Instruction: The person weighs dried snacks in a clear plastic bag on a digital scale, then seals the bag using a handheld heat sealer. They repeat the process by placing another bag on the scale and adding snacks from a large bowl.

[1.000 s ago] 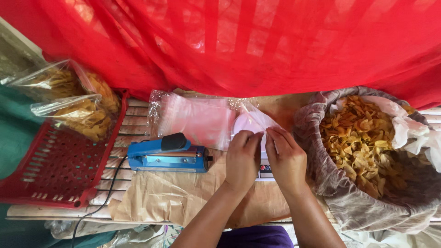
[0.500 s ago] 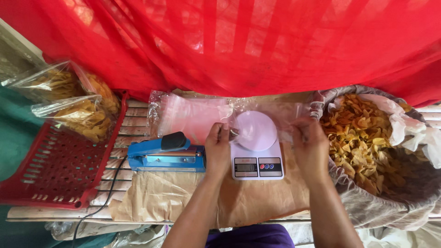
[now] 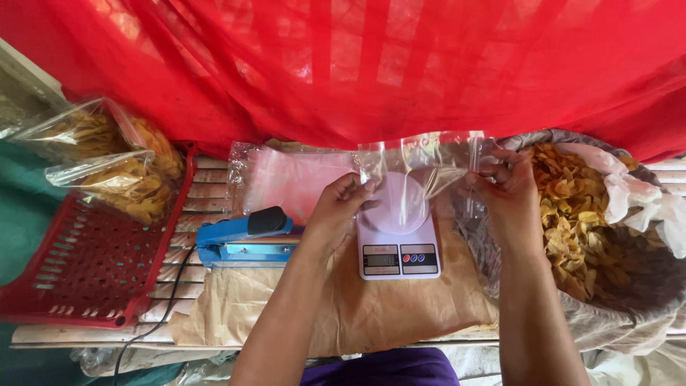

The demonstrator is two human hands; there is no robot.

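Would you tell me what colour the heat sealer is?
Blue, with a black knob, seen in the head view: heat sealer.

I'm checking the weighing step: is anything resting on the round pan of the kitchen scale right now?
No: the scale pan is bare, and the empty clear bag is stretched above it between the left hand and right hand.
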